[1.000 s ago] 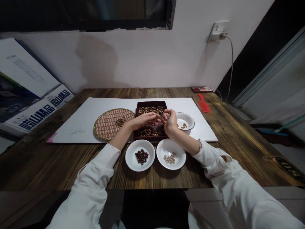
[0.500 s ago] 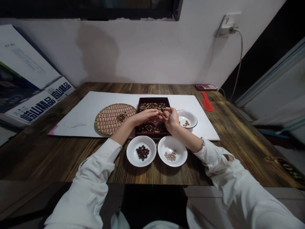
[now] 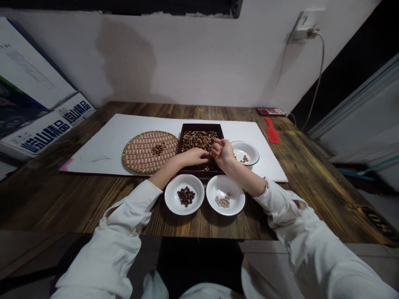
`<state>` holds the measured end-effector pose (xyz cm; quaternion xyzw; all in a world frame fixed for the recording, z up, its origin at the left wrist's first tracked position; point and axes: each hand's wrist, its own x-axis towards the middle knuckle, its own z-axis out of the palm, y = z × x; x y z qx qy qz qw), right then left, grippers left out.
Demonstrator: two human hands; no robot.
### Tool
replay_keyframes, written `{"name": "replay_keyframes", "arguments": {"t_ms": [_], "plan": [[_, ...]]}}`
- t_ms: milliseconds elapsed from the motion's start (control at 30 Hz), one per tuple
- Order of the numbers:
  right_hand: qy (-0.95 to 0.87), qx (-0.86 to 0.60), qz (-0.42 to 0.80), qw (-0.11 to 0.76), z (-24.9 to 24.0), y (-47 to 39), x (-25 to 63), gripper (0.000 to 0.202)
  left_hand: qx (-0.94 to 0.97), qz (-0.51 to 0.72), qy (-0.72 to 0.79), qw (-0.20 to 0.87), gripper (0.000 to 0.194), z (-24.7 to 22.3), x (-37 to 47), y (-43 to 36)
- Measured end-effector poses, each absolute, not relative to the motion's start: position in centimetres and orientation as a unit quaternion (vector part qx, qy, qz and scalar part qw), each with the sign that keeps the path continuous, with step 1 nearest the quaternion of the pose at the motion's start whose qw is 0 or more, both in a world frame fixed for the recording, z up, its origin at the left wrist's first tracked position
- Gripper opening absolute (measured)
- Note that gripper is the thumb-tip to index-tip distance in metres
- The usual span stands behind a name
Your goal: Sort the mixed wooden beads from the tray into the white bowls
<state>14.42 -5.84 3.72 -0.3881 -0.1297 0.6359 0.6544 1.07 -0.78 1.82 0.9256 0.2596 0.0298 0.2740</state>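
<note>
A dark red box [image 3: 202, 126] holds many mixed beads in brown, yellow and pale shades. Over its front part, my left hand [image 3: 197, 156] reaches in palm down, its fingertips low near the beads and partly hidden. My right hand [image 3: 222, 152] is curled with the palm turned up above the box's right side; what lies inside its fingers is too small to make out. In front stand a white bowl [image 3: 171, 201] of dark beads and a white bowl [image 3: 232, 208] of pale beads. Another white bowl [image 3: 253, 154] with a few tan beads sits behind my right wrist.
A round woven tray [image 3: 140, 152] with some brown beads lies left of the box on a white board [image 3: 99, 141]. A red scraper [image 3: 272, 133] and a red phone-like object [image 3: 271, 112] are at the back right. Printed boxes [image 3: 46, 128] stand far left.
My left hand has moved away from my right hand and down toward the beads in the box. My right hand stays almost in place, its fingers more curled. The view has shifted slightly.
</note>
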Motion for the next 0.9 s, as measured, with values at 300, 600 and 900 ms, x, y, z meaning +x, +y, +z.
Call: {"name": "replay_keyframes", "arguments": {"t_ms": [300,600,900], "plan": [[-0.135,-0.386,0.653,0.638,3.5,-5.8,14.5,0.02,0.88,-0.026,0.273,0.388,0.025,1.9,1.2,-1.0],[-0.129,-0.39,0.659,0.63,3.5,-5.7,14.4,0.02,0.85,-0.046,0.242,0.466,0.042,2.0,1.1,-0.5],[-0.131,-0.386,0.67,0.621,3.5,-5.8,14.4,0.025,0.83,-0.059,0.256,0.492,0.045,2.8,1.1,-0.9]]}}
